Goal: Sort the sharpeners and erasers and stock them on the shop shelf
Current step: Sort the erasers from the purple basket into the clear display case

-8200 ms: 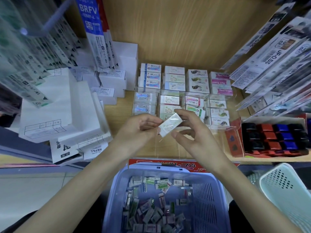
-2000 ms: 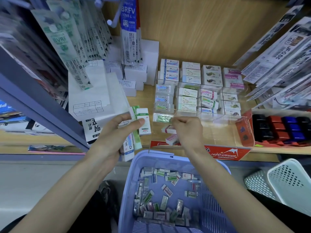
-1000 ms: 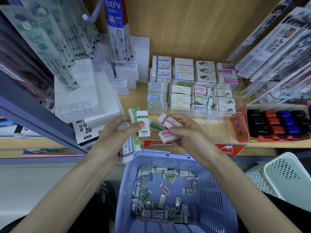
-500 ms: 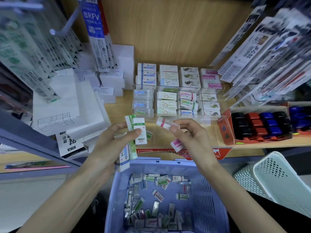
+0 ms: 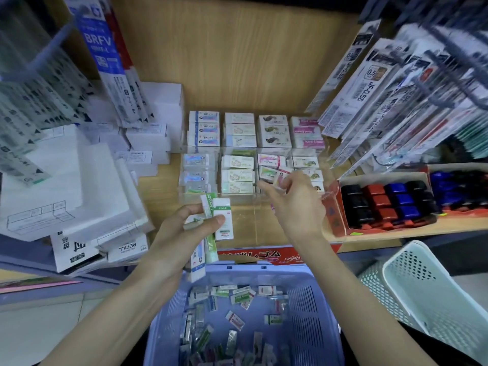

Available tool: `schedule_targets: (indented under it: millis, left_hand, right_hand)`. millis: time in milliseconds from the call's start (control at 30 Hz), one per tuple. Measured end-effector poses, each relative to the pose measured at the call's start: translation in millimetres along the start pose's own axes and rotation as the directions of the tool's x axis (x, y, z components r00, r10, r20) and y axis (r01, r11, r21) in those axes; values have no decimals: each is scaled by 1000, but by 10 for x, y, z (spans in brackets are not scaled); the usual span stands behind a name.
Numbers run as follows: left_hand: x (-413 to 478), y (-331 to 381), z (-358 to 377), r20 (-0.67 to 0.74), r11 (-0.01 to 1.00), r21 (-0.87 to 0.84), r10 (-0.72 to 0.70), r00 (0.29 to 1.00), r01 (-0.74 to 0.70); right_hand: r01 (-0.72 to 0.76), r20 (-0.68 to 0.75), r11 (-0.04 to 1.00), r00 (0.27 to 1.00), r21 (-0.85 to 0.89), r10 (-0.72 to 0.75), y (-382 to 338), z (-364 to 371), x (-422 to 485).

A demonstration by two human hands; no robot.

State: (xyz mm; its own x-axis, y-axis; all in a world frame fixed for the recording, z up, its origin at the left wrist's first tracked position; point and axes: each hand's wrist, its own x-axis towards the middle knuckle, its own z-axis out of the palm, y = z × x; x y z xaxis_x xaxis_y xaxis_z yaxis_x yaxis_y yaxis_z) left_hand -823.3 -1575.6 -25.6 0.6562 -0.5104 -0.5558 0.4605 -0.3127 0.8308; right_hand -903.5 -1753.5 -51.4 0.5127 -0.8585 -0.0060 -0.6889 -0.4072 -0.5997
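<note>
Presently, the left hand (image 5: 182, 236) grips a fanned bundle of sleeved erasers (image 5: 223, 220), fingers curled round them, just above the blue basket (image 5: 306, 326). The right hand (image 5: 295, 207) pinches one pink-labelled eraser (image 5: 280, 178) between thumb and fingertips over the clear divided tray (image 5: 245, 207) on the wooden shelf (image 5: 158, 188), apparently at its third column, though blur prevents certainty. Loose erasers (image 5: 237, 319) lie in the basket. Sharpeners (image 5: 383, 202) fill a red box (image 5: 340, 215) beside the tray.
</note>
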Motion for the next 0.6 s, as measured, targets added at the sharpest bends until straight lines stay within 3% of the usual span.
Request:
schedule_targets:
  millis: [133,233,367,500,600]
  left_hand:
    - [37,-23,-32,-15,1000,-4,-13,1000,13]
    - [23,-17,-37,-15,1000,4,-6,1000,6]
    - [-1,-1,-41,-9,1000,6,-2,1000,2]
    - [-6,20,-40,-15,1000,3,-7,1000,7]
    - [-24,45,-23,-16,1000,-3,0,1000,0]
  right_hand:
    - [145,59,972,986,183,-158,123,-100,33]
    - [327,92,944,942,-48,-321,227,-265,237]
    - [489,376,809,852,-326,-364,179,-406,474]
    - [553,436,772,806,-311,-402,137,-380,511]
    - [519,400,796,831,-310,-386,115,-378,498]
